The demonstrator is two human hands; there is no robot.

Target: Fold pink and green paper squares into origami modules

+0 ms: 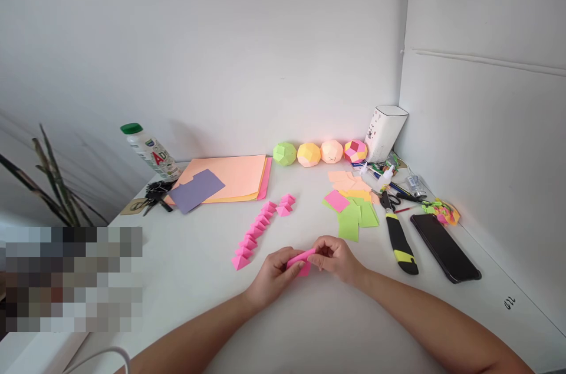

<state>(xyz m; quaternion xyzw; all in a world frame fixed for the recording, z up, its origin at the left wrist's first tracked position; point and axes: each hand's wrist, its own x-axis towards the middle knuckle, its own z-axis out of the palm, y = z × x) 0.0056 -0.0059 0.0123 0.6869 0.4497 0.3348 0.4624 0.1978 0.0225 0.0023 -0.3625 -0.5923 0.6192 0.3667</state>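
Between my two hands is a pink piece of paper (304, 269) with a fold along its upper edge. My left hand (275, 272) pinches its left end, thumb in front. At the right end, the fingers of my right hand (336, 257) are closed on the fold. A slanting row of folded pink paper pieces (255, 232) lies just beyond my left hand, with a few more pink folded pieces (286, 204) at its far end. Past my right hand are loose green paper pieces (354, 217), a flat pink piece (336, 201) and peach pieces (347, 180).
Several faceted paper balls (308, 154) line the wall. Coloured sheets (230, 176), a purple sheet (197, 191), keys (157, 194) and a bottle (150, 153) sit at left. A utility knife (400, 244), scissors (389, 202), phone (444, 247) and white container (384, 133) occupy the right.
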